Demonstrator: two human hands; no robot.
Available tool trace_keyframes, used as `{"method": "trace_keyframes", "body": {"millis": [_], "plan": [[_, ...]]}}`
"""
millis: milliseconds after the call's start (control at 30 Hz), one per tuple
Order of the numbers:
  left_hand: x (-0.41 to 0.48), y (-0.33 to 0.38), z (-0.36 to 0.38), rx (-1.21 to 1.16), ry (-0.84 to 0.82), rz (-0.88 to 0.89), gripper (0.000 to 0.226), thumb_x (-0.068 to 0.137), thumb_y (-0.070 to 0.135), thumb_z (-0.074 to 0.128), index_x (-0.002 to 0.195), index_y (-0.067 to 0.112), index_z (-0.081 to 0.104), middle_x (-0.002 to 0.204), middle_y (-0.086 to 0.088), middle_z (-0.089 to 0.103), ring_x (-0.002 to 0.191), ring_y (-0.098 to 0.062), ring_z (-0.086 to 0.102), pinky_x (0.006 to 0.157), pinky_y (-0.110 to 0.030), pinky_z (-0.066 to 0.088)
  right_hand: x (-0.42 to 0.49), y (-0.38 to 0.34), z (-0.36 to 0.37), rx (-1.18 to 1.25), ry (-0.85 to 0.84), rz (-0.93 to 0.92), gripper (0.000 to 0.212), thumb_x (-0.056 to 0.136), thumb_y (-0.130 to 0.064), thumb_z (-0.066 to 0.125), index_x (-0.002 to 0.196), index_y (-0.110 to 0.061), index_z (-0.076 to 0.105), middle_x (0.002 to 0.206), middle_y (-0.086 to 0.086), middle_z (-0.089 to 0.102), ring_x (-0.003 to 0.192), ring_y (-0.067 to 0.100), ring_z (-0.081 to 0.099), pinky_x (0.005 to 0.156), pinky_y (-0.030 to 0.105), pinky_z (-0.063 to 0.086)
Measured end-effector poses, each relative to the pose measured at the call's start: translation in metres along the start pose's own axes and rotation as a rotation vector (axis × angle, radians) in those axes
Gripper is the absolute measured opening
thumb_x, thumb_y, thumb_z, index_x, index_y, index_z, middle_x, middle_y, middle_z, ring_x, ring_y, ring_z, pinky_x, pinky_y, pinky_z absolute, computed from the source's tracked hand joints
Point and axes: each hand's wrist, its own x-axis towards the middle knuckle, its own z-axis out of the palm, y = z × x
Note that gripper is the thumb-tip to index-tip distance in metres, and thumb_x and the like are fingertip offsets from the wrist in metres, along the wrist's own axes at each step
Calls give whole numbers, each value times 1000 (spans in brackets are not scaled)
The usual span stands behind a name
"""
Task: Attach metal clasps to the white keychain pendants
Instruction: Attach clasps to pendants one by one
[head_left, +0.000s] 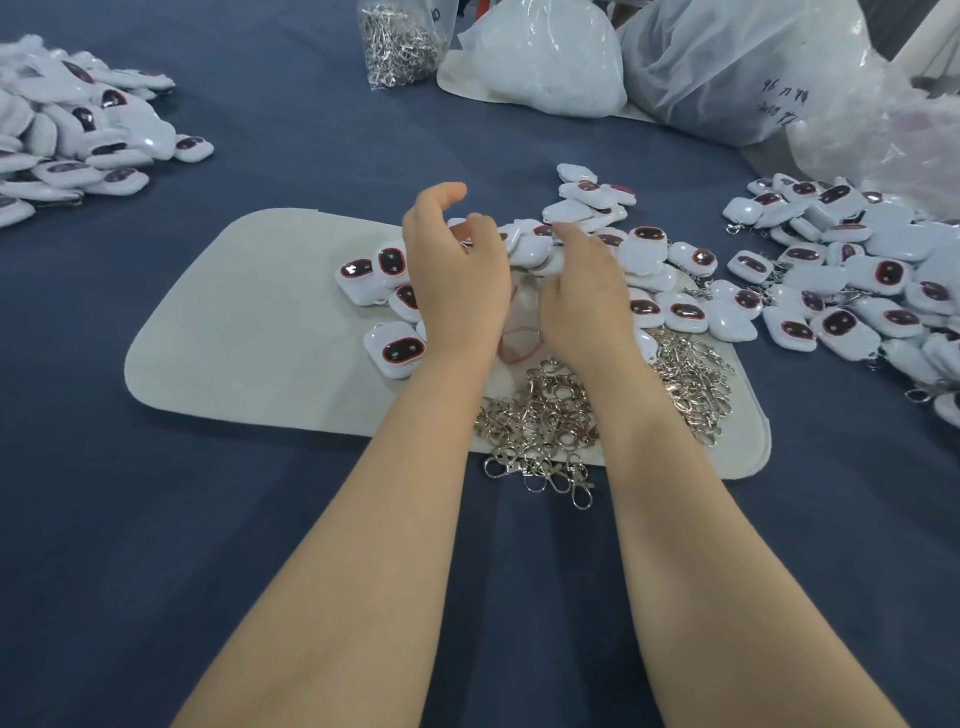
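Soft even light, wide-angle edge bending, slight blur

The fingertips of the left hand (457, 283) and right hand (584, 299) curl out of sight, so any grip is hidden, and the pendant pile (62, 135) at left runs off the edge.

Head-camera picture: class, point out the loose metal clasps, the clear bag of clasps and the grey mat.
loose metal clasps (540, 415), head view, middle of the pile between the forearms.
clear bag of clasps (400, 47), head view, its clasp-filled middle.
grey mat (234, 322), head view, bare left part.
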Motion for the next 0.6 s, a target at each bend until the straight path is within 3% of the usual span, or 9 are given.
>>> {"method": "trace_keyframes", "body": {"millis": [100, 267, 467, 600], "plan": [[1, 0, 0, 2, 0, 0, 28, 94, 7, 43, 120, 14, 51, 125, 3, 50, 80, 0, 51, 70, -3, 38, 1, -1, 3, -130, -113, -6, 52, 96, -18, 42, 145, -12, 26, 149, 9, 35, 136, 27, 31, 111, 45, 25], [1, -2, 0, 2, -2, 2, 28, 94, 8, 44, 119, 15, 51, 127, 3, 51, 80, 4, 52, 69, -1, 37, 3, 2, 4, -204, -54, 32, 41, 92, -23, 52, 131, -11, 45, 133, 13, 43, 123, 33, 39, 100, 38, 32], [0, -1, 1, 18, -3, 4, 27, 94, 8, 44, 119, 14, 52, 124, 3, 52, 78, 8, 50, 69, 0, 37, 1, -1, 0, -94, 13, 85, 28, 95, -25, 48, 118, -13, 59, 123, 10, 56, 111, 31, 51, 93, 41, 42], [2, -2, 2, 77, -82, -14, 28, 94, 12, 48, 122, 11, 52, 122, 1, 56, 86, 4, 52, 70, -1, 37, 3, -4, -7, 151, 232, 149, 23, 97, -21, 43, 103, -12, 64, 99, 5, 67, 97, 25, 58, 84, 32, 43]]}}
